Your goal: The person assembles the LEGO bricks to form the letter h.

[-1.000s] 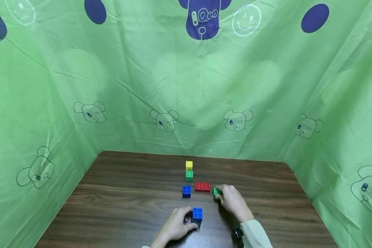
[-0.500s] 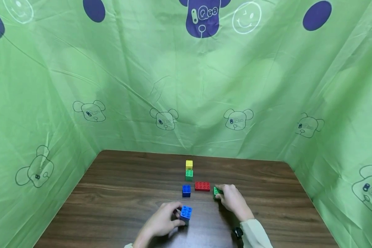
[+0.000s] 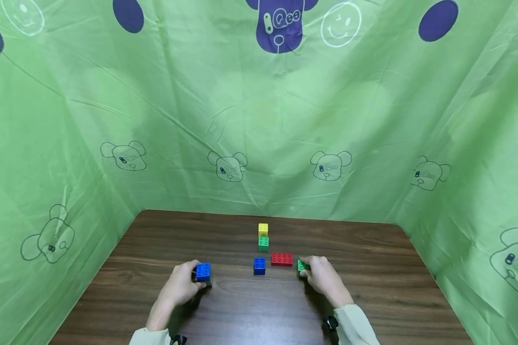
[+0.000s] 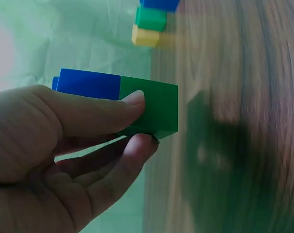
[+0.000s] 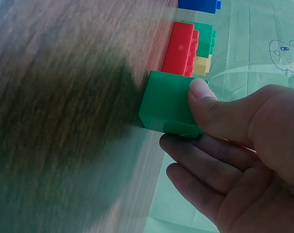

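My left hand (image 3: 179, 285) pinches a two-block stack between thumb and fingers, left of the other blocks. The stack is a blue toy building block (image 4: 88, 84) on top of a green block (image 4: 159, 104). Whether the stack touches the table cannot be told for sure. To the right, my right hand (image 3: 325, 280) pinches a separate green block (image 5: 168, 99) by its studded upper part, partly covering it in the head view. Beside that block lies a long red block (image 3: 282, 259), and a small blue block (image 3: 259, 266) stands to the red one's left.
Behind the red block, a small green block (image 3: 263, 245) and a yellow block (image 3: 263, 230) stand in a row towards the back. The brown wooden table (image 3: 371, 249) ends against a green printed curtain (image 3: 280, 110) at the back and sides.
My left hand has carried the blue-and-green stack leftwards and a little farther back, from the front middle. My right hand and the other blocks have stayed in place.
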Action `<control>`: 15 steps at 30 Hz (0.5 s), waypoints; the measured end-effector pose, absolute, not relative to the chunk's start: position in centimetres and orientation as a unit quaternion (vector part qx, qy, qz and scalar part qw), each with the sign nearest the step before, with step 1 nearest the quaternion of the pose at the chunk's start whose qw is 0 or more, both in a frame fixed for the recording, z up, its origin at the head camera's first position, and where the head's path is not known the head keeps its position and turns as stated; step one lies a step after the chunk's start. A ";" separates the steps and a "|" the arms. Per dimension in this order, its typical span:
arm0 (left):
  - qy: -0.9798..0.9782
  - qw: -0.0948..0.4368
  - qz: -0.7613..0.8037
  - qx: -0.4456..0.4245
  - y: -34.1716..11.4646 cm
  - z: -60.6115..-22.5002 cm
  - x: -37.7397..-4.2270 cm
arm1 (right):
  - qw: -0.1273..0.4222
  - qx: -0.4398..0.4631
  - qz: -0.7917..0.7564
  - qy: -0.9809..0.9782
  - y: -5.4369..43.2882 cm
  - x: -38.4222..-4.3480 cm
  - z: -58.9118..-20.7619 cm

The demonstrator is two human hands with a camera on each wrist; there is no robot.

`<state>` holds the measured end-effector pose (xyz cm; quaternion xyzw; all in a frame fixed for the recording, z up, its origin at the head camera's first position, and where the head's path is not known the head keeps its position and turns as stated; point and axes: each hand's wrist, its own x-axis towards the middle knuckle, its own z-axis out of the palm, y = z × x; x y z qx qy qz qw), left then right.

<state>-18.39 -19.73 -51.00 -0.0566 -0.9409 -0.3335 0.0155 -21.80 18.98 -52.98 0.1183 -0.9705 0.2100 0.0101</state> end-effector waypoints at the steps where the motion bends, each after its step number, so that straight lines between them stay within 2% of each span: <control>1: -0.941 0.015 -0.334 -0.050 -20.1 -51.2 -18.5 | 0.012 0.119 0.209 -0.971 19.0 -21.8 -53.0; 15: -0.940 -0.013 -0.342 -0.005 -21.9 -53.0 -19.2 | 0.053 0.134 0.206 -0.968 19.1 -21.7 -53.3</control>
